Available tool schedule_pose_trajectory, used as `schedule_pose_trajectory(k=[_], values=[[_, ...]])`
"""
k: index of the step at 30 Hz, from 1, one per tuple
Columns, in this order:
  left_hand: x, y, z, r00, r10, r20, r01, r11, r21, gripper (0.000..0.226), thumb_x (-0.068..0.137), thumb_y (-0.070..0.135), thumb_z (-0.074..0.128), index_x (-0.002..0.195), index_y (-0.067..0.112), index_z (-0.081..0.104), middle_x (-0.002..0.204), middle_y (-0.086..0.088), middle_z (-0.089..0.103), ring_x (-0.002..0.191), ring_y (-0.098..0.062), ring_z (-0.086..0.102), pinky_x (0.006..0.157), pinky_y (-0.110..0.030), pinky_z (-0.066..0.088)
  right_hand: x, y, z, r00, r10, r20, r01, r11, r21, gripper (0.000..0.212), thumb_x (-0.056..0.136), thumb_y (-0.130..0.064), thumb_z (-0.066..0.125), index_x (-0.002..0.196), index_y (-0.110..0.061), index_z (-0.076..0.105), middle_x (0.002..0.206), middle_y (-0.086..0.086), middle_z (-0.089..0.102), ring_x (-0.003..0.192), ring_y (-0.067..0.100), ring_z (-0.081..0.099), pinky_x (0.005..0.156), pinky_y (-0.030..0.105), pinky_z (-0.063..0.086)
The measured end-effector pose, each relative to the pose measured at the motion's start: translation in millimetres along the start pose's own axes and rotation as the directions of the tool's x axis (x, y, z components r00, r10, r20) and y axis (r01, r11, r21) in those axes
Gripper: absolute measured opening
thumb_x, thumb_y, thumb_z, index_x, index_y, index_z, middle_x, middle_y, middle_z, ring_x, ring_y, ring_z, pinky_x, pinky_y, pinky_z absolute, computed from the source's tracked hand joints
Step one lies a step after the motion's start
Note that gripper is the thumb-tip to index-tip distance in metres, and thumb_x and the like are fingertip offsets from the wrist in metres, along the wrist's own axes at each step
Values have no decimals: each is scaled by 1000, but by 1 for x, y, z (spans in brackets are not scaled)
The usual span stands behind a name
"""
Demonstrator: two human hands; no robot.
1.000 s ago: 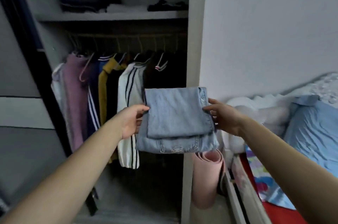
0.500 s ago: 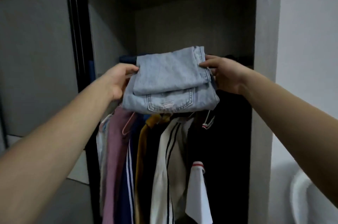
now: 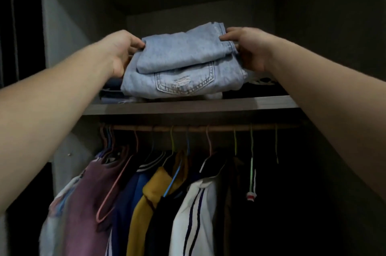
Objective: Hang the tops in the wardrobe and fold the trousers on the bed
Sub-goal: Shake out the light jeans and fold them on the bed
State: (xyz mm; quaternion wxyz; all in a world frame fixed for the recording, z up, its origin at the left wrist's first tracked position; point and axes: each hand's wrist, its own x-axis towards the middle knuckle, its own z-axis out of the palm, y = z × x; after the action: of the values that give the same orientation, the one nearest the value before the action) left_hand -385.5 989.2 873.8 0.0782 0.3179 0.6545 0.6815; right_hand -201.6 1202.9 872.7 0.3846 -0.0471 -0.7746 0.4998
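Left hand [image 3: 123, 51] and right hand [image 3: 249, 47] pinch the folded jeans [image 3: 183, 67] by the sides over the shelf [image 3: 188, 106], so best lower them level onto the pile [image 3: 110, 90], then release together.

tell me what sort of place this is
Most likely the inside of a wardrobe: tops hang on hangers from a rail, and the shelf above holds folded clothes, where the left hand and right hand grip jeans.

Home bedroom wardrobe [image 3: 62, 25], shelf [image 3: 188, 106] of folded clothes, tops [image 3: 146, 203] on hanging rail [image 3: 198, 127]
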Motion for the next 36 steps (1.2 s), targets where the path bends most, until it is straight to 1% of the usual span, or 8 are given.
schedule_pose_trajectory(k=[7,12,16,22,25,29,33,36], values=[[137,5,17,983,37,182,-45,998,39,15,97,18,48,99,9,60,96,-4,64,86,-19,64,69,-33,53,99,14,2,984,15,-176,-33,995,-99,26,96,-16,58,120,-13,68,110,9,75,95,21,74,74,34,61],[208,22,30,977,30,212,-47,996,74,16,96,22,53,94,10,64,83,-4,70,74,-17,68,57,-27,54,154,15,2,944,55,-325,-106,984,-142,21,99,-24,54,100,-11,70,83,5,76,80,16,76,53,25,56],[255,12,41,955,27,295,-65,991,120,27,101,17,42,83,6,57,56,-4,64,52,-16,64,42,-20,49,197,30,5,930,66,-361,-131,979,-158,24,101,-28,52,96,-10,66,98,9,74,92,18,73,65,28,58],[313,-54,37,917,-232,324,87,911,403,29,104,33,39,109,7,53,86,-13,57,71,-25,57,41,-30,53,221,108,12,871,374,-320,-486,752,-446,45,99,-51,52,107,-7,63,109,10,69,96,24,68,79,34,53],[316,-56,39,925,-200,322,37,893,449,30,103,34,45,98,6,55,83,-10,55,70,-21,56,43,-27,51,220,111,14,896,357,-263,-443,693,-569,35,101,-50,49,102,-22,69,106,1,71,86,11,70,75,26,52],[321,-60,42,928,-198,314,54,909,414,20,98,23,56,96,4,59,86,-10,57,75,-21,58,63,-33,54,226,107,28,914,240,-328,-406,574,-711,32,100,-38,55,101,-9,68,101,6,68,88,21,62,76,29,45],[322,-66,43,926,-204,319,41,892,451,16,97,15,55,100,2,63,95,-12,65,88,-24,63,76,-35,53,236,123,31,953,42,-299,-248,675,-695,34,100,-33,56,113,-8,73,112,10,70,97,20,65,81,26,48],[312,-62,43,921,-184,343,13,895,446,20,100,20,51,104,4,63,99,-11,64,91,-23,61,81,-35,53,226,116,29,970,74,-230,-217,687,-694,37,103,-36,49,114,-7,71,116,11,69,102,22,65,85,27,48]])
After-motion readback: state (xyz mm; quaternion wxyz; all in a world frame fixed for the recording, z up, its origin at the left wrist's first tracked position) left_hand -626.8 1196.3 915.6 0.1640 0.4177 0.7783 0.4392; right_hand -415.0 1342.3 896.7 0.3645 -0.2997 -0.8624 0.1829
